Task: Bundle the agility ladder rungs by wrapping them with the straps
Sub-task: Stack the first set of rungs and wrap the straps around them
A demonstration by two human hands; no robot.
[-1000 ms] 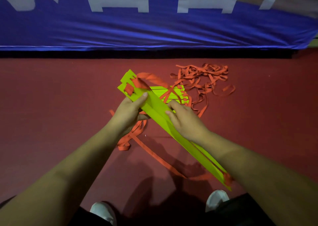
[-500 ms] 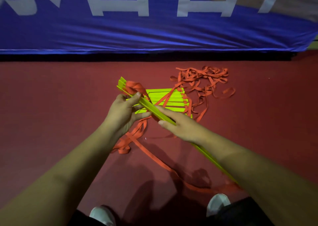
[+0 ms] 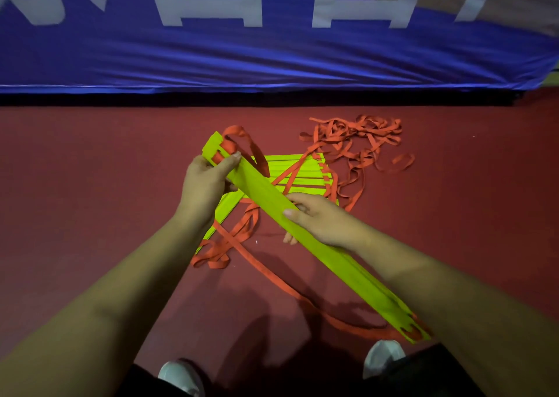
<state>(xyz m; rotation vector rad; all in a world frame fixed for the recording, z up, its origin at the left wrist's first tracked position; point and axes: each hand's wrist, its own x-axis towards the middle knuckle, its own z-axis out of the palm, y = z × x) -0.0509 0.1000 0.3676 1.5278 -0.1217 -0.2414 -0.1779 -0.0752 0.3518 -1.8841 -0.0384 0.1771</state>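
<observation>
Flat lime rung stack (image 3: 348,263), orange straps (image 3: 229,148) threaded through slots — left hand (image 3: 205,184) gripping far end, right hand (image 3: 323,221) gripping middle, loose rungs (image 3: 302,172) beneath

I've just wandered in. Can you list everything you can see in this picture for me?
held rungs: one stack, yellow-green, slanting between both hands
loose rungs: several, yellow-green, lying behind the stack
straps: tangled lengths, orange, threaded through rungs, piled far right
floor: one, red, underneath
banner: one, blue with white letters, top
shoes: two, white, bottom edge
left hand: one, grips stack's far end
right hand: one, holds stack's middle
</observation>
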